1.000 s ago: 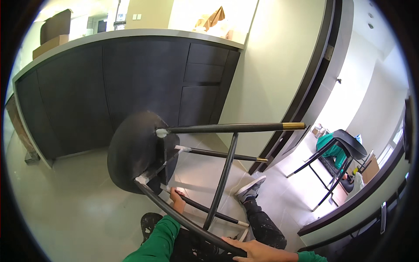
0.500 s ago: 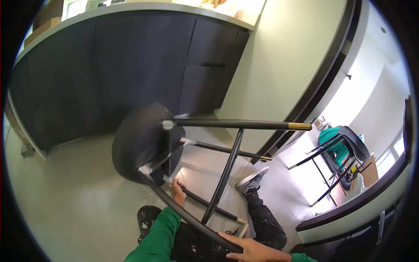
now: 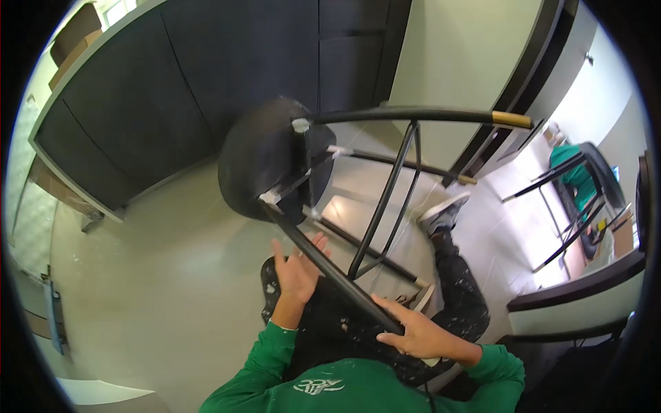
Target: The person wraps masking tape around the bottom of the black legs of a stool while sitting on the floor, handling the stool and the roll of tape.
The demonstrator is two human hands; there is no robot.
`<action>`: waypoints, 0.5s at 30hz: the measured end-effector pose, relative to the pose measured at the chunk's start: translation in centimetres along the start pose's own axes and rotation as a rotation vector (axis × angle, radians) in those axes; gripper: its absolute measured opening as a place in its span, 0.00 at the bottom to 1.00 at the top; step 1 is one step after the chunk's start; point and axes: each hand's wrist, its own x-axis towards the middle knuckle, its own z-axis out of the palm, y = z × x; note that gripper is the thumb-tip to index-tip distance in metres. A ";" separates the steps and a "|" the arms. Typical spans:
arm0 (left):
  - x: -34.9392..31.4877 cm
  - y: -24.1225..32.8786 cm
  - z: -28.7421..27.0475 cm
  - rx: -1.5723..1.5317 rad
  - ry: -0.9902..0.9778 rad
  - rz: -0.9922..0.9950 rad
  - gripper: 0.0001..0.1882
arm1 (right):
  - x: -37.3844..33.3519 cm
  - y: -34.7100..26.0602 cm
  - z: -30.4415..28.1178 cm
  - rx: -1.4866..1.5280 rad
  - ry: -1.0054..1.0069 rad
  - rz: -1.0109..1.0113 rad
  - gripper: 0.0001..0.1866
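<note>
A black bar stool [image 3: 241, 162] lies on its side in front of me, its rounded seat away to the left and its legs reaching right. White wrapping shows where the legs meet the seat, and two visible leg ends are gold. My right hand [image 3: 423, 334] is closed around the nearest leg, by its lower end. My left hand [image 3: 297, 279] is open, palm up with fingers spread, beside that same leg near the seat; some fingers pass behind the leg. Whether they touch it I cannot tell.
Dark cabinet panels [image 3: 255, 55] stand beyond the stool. My outstretched leg [image 3: 461, 275] lies to its right. Through the doorway on the right, another black chair [image 3: 585, 172] stands by a person in green [image 3: 568, 158]. A blue tool-like object [image 3: 54, 310] is at far left.
My left hand has come off the stool's lower leg near the seat and opened. My right hand stays on the near leg. The whole view has shifted.
</note>
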 end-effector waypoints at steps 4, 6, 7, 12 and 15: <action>-1.3 -1.1 0.9 0.217 0.147 -0.019 0.16 | -0.2 1.8 2.2 0.044 0.010 -0.026 0.43; -1.6 -1.7 0.8 0.121 0.202 0.011 0.10 | 0.0 1.6 1.0 -0.037 0.113 -0.083 0.43; -1.6 -1.9 0.7 0.133 0.221 0.046 0.10 | 0.1 1.9 -0.8 -0.036 0.265 -0.181 0.44; -0.1 -3.4 -0.3 0.190 0.228 0.138 0.08 | 1.0 -0.1 -16.8 0.446 1.002 -0.959 0.45; 0.3 -3.6 -0.3 0.135 0.182 0.155 0.09 | 1.5 -4.3 -21.8 0.574 0.917 -1.165 0.42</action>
